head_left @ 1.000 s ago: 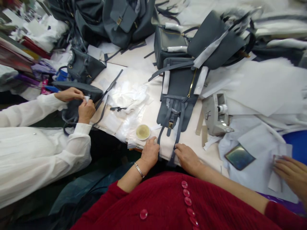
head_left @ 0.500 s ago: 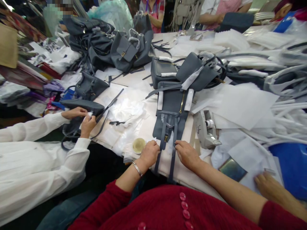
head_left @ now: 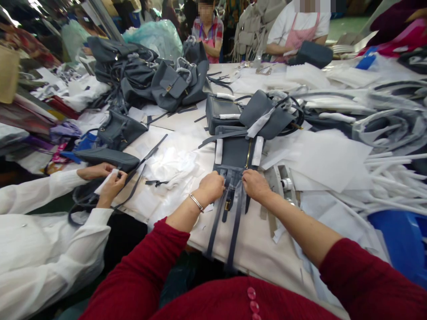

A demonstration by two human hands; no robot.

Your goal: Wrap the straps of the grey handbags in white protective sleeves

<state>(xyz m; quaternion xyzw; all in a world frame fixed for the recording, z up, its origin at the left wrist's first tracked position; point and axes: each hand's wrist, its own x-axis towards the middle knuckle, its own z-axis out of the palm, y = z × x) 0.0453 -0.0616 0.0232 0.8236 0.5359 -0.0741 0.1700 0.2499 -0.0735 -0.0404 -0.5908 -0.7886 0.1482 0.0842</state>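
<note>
A dark grey bag (head_left: 232,153) lies flat before me, with white wrap on both sides and a gold zipper (head_left: 247,153) on its right. Its buckled flap points toward me, and two long straps (head_left: 235,240) run down over the table edge. At the flap's left edge, the fingers of my left hand (head_left: 212,186) are closed in a pinch. My right hand (head_left: 255,184) pinches the opposite edge. Between my hands, clear film partly covers the strap and gold buckle (head_left: 227,204). The fingertips partly hide the flap edges.
More grey bags (head_left: 267,113) lie just beyond. A tape dispenser (head_left: 283,180) is partly behind my right forearm. To the left, a co-worker's hands (head_left: 111,180) hold a white strip by another bag. White sheets (head_left: 323,155) and a blue container (head_left: 400,240) are right.
Both hands have moved away from me, from the flap's near end up to its sides. My left arm now covers the round yellowish dish. A hand at lower right is no longer visible.
</note>
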